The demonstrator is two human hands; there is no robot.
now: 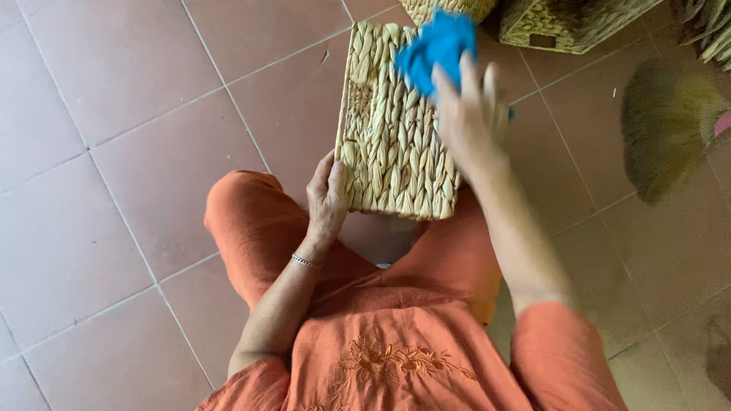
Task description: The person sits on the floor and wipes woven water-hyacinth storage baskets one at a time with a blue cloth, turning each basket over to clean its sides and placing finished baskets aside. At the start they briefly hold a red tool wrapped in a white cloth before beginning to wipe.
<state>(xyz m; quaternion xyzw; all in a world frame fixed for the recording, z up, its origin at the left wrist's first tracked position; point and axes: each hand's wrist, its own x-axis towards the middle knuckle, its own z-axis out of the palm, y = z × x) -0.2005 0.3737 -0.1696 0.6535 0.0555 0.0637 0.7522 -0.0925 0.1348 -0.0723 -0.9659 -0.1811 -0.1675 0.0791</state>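
Two hands on one woven basket (392,125), propped against the knees at upper centre of frame: left hand (327,199) clasps its lower left corner, thumb on the weave. Right hand (470,114), motion-blurred, presses a blue cloth (435,47) onto the basket's upper right part, fingers curled over the cloth. More woven baskets (567,23) along the top edge, straw broom (670,125) at right, tiled floor (114,190).

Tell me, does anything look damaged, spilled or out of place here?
Nothing stands out. The woven basket looks intact, steadied by the left hand at its lower corner, while the right hand presses a blue cloth on it. The right hand is motion-blurred.
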